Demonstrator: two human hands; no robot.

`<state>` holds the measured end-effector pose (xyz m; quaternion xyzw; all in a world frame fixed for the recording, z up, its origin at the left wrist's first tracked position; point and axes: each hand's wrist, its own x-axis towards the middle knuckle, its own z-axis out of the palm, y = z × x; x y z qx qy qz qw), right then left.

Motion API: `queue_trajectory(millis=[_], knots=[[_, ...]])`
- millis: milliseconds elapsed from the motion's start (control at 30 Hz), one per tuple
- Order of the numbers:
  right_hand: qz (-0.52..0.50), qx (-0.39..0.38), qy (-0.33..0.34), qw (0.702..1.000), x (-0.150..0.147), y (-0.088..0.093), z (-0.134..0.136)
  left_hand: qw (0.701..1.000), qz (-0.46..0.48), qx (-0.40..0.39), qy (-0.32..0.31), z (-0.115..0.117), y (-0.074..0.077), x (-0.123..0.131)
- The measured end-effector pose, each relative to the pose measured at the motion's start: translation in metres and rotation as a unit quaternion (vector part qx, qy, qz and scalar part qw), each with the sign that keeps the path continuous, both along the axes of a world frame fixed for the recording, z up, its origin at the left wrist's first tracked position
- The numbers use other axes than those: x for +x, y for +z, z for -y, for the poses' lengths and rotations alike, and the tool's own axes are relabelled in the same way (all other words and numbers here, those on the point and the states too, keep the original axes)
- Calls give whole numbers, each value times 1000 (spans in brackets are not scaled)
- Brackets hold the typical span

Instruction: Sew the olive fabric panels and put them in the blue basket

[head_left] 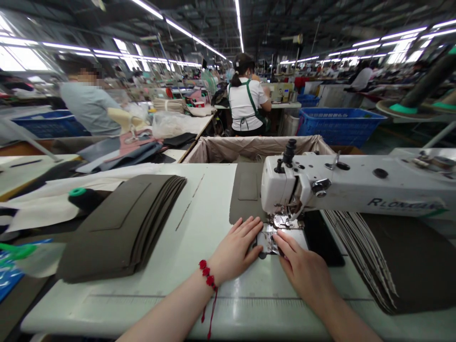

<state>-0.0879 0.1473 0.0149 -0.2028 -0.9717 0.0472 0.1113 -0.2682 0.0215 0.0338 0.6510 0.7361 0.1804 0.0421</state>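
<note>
A white sewing machine [359,183] reaches in from the right, its head over a metal needle plate [295,233]. Behind the needle area lies a dark olive fabric panel [245,190] with a rectangular stitched patch. My left hand [235,249], a red braided bracelet at its wrist, rests flat with fingers stretched out, fingertips at the panel's near edge. Close to the presser foot [284,221], my right hand [306,270] has its fingers extended onto the metal plate; its thumb is mostly hidden. Neither hand visibly grips anything.
Left stands a stack of olive panels [117,223] beside a black thread cone [87,198]; right lies another panel stack [409,256]. A fabric-lined bin [221,148] adjoins the table's far edge. Co-workers sit beyond, near a blue crate [338,126].
</note>
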Motion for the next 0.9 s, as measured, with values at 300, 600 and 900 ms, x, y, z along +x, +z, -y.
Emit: queue_trajectory(millis=[300, 600, 900], knots=[[-11, -7, 4, 1000, -1, 0, 0, 1000, 3, 18, 21, 0, -2, 0], [-23, -14, -1, 1000, -1, 3, 2, 999, -34, 29, 19, 0, -14, -2], [-35, -33, -10, 999, 1, 12, 8, 984, -101, 35, 144, -2, 17, -5]])
